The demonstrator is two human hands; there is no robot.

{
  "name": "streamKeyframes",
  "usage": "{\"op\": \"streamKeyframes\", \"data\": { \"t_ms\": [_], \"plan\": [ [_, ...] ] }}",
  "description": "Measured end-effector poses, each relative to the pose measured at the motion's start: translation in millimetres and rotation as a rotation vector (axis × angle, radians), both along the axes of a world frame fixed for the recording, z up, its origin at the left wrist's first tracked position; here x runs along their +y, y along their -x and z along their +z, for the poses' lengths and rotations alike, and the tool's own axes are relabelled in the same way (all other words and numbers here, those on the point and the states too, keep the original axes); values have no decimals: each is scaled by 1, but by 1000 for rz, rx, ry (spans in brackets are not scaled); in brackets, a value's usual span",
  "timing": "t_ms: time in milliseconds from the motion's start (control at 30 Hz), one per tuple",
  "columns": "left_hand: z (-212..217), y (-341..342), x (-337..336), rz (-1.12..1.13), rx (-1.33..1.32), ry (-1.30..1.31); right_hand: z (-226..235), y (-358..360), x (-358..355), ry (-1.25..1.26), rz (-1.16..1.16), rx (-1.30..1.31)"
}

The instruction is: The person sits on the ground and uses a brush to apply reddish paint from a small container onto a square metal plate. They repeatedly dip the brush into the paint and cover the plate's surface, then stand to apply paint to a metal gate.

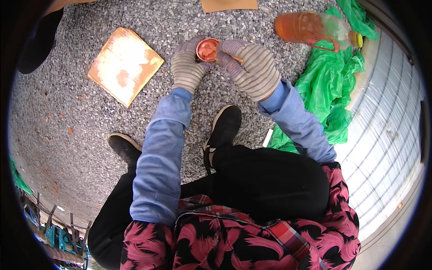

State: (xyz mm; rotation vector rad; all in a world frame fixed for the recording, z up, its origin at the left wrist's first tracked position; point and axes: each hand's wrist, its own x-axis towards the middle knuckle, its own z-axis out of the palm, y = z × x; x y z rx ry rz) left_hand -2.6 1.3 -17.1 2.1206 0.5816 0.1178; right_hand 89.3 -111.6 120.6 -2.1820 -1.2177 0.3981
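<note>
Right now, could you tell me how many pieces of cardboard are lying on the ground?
2. One stained cardboard square lies on the speckled floor, left of the gloved left hand. A second cardboard piece sits at the top edge, cut off by the frame; others may be hidden.

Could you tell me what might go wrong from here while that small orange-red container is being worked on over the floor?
1. The left hand grips the small round container through a thick knit glove, so it might slip and spill onto the speckled floor.
2. The right hand pokes into it with a thin stick-like tool, hard to make out; contents could smear the gloves.
3. The plastic bottle lies sideways on the green bag and could roll.
</note>
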Motion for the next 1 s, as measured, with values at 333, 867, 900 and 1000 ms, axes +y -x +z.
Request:
{"op": "streamKeyframes", "data": {
  "t_ms": [333, 867, 900, 1000],
  "plan": [
    [5, 2, -1, 23, -16, -16, -6, 13, -9, 40, -4, 23],
    [5, 0, 0, 17, -14, -11, -5, 9, -4, -42, -6, 29],
    [4, 1, 0, 18, -26, -24, -6, 4, -3, -63, 39, -54],
    [2, 0, 1, -9, -7, -61, 1, -4, -4, 108, -51, 30]
  ]
}}
